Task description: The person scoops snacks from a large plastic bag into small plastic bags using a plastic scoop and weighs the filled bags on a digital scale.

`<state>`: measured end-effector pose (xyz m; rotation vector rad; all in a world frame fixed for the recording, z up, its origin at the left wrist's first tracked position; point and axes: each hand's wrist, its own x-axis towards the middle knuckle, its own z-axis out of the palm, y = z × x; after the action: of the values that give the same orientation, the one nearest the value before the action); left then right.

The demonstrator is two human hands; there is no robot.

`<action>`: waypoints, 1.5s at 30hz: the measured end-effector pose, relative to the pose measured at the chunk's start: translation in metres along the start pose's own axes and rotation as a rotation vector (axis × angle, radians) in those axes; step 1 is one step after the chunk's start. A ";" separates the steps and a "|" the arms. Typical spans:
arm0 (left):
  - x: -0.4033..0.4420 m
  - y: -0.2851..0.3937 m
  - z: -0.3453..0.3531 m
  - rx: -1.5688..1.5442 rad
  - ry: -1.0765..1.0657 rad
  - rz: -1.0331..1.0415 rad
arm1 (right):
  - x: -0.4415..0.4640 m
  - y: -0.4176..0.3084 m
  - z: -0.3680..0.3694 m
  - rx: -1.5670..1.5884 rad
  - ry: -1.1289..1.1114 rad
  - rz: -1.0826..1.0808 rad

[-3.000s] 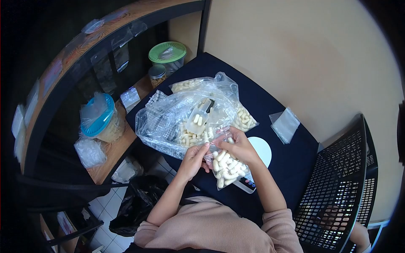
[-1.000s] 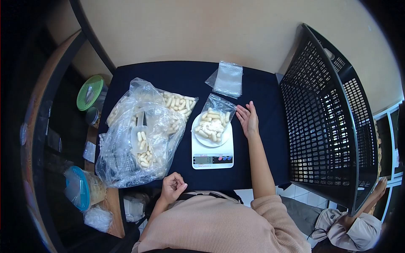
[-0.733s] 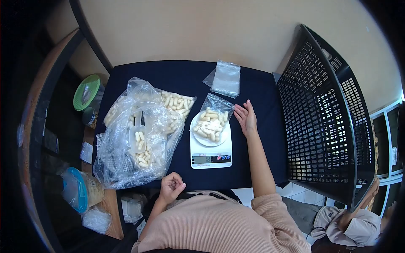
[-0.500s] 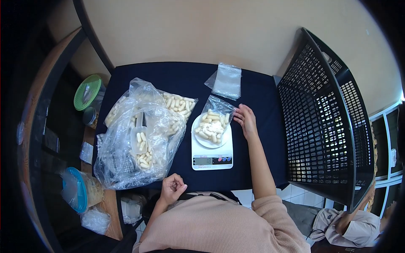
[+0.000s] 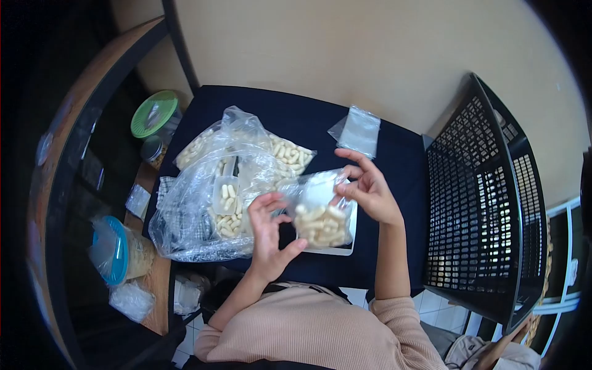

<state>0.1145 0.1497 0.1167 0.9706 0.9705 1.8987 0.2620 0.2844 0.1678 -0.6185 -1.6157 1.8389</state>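
- head view: the person's right hand (image 5: 372,196) has its grip pinched on the upper edge of a small clear bag (image 5: 324,228), thumb against fingers.
- the left hand (image 5: 266,239) is at the bag's other side, its grip released, fingers spread and curved, thumb near the lower corner; whether it touches the plastic, i can't tell.
- that bag, plump with pale capsule-shaped pieces at its bottom, is in front of the chest, over the white scale (image 5: 338,251) on the dark-covered counter (image 5: 404,179). it hides most of the scale, readout included.
- to the left lies a big crinkled bag (image 5: 179,216), with a clear scoop (image 5: 226,196) and more of the pieces inside.
- beyond the right hand are flat clear bags (image 5: 361,131); a black basket (image 5: 475,209) stands off to the right, someone else's sleeve (image 5: 518,357) below it.
- what worries me is the weight sitting low while one hand pinches thin film up top: the plastic could slip or stretch, and the bag drop onto the scale.
- the mouth is too blurred for me to say if it's sealed. were it loose, a tilt could send pieces out across the cloth.
- a low swing could also knock the scale, with it so close beneath.
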 end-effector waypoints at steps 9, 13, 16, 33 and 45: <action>-0.004 0.006 -0.020 -0.029 0.258 -0.041 | 0.008 0.012 0.053 -0.212 -0.160 -0.052; -0.006 0.005 -0.029 -0.080 0.352 -0.020 | 0.010 0.029 0.076 -0.160 -0.088 -0.037; -0.010 0.006 -0.038 0.002 0.403 -0.093 | 0.013 0.030 0.084 -0.121 -0.084 -0.006; -0.015 0.003 -0.042 -0.625 0.503 -0.434 | 0.042 0.029 0.089 -0.505 -0.206 0.121; -0.015 0.001 -0.046 -0.626 0.413 -0.548 | 0.044 0.037 0.099 -0.495 -0.295 0.156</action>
<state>0.0802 0.1236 0.0941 -0.0591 0.6865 1.7644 0.1569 0.2432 0.1478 -0.7229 -2.3119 1.6986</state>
